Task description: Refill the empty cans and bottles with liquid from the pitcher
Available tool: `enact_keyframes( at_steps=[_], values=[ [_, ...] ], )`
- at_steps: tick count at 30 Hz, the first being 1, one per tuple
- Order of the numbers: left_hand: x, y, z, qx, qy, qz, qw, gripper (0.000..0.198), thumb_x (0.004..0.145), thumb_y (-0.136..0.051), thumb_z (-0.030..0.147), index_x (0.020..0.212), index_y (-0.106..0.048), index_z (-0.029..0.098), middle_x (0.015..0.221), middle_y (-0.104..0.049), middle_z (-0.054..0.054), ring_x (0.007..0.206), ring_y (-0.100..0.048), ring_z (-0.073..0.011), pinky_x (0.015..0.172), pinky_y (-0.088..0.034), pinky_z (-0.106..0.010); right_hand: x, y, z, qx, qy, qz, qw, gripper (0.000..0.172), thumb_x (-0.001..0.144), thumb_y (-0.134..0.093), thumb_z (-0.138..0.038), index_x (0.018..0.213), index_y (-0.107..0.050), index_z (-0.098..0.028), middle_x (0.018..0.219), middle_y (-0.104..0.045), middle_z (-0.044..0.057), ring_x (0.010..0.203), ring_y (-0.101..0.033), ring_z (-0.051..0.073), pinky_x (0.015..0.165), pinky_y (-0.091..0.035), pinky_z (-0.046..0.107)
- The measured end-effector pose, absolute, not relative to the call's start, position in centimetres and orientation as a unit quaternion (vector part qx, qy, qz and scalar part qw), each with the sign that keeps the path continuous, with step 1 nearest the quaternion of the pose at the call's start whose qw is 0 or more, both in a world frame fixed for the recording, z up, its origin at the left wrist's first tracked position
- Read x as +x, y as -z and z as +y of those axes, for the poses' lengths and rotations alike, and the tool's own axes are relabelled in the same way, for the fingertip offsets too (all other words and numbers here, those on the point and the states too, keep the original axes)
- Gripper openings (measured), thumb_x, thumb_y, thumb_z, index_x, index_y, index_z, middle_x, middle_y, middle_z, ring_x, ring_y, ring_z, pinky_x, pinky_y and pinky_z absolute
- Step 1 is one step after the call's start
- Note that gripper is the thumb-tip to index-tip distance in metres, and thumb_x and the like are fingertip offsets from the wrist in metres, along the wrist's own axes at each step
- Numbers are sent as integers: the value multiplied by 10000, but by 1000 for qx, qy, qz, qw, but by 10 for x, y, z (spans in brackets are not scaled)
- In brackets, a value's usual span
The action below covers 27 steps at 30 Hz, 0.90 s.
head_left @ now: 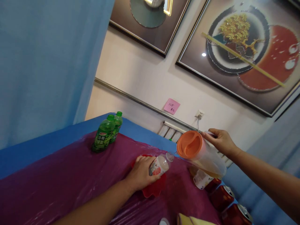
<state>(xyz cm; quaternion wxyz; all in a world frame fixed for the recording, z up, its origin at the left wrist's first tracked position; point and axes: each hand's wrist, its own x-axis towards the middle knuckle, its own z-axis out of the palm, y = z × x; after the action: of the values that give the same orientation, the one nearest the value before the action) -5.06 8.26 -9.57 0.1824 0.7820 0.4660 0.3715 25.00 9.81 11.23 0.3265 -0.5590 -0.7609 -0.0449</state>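
My left hand [140, 173] is wrapped round a small clear bottle [160, 164] with a fruit label, its uncapped-looking neck tilted up to the right. Under that hand lies a red scalloped dish [153, 187] on the purple sheet [105, 178]. My right hand [221, 140] grips the handle of a translucent pitcher [208, 156], held tilted with its orange lid [189, 144] facing left, close to the bottle's mouth. Pale liquid shows low in the pitcher. Whether any liquid passes between the two cannot be made out.
Two green bottles [103, 134] stand at the back left. Behind the pitcher is a white-labelled container [202, 179]; several red cans [222, 197] line the right edge. A yellow cloth [194, 220] and a white cap [164, 221] lie at the near edge. A wall with a pipe is behind.
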Motion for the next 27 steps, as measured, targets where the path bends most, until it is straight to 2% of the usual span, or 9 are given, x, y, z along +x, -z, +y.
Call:
enact_keyframes(
  at_steps=[11,27],
  values=[
    [-51,98,84,784,-375,461,178,465,686,-778,429,1087,-638,240,1106,-714,-31,1049,-625,-285,1010,-374,-442,249,-113,97,-557,45,-762,329,580,787,-583,-692,552,-296,-246,535,-224,-67,494,-240,87,446,-186,248],
    [-50,99,84,781,-392,453,177,482,690,-774,433,1116,-640,252,1111,-719,-35,1057,-624,-286,1010,-378,-436,246,-115,96,-558,46,-762,326,573,784,-584,-685,552,-295,-248,540,-222,-69,495,-246,91,463,-187,259]
  ],
)
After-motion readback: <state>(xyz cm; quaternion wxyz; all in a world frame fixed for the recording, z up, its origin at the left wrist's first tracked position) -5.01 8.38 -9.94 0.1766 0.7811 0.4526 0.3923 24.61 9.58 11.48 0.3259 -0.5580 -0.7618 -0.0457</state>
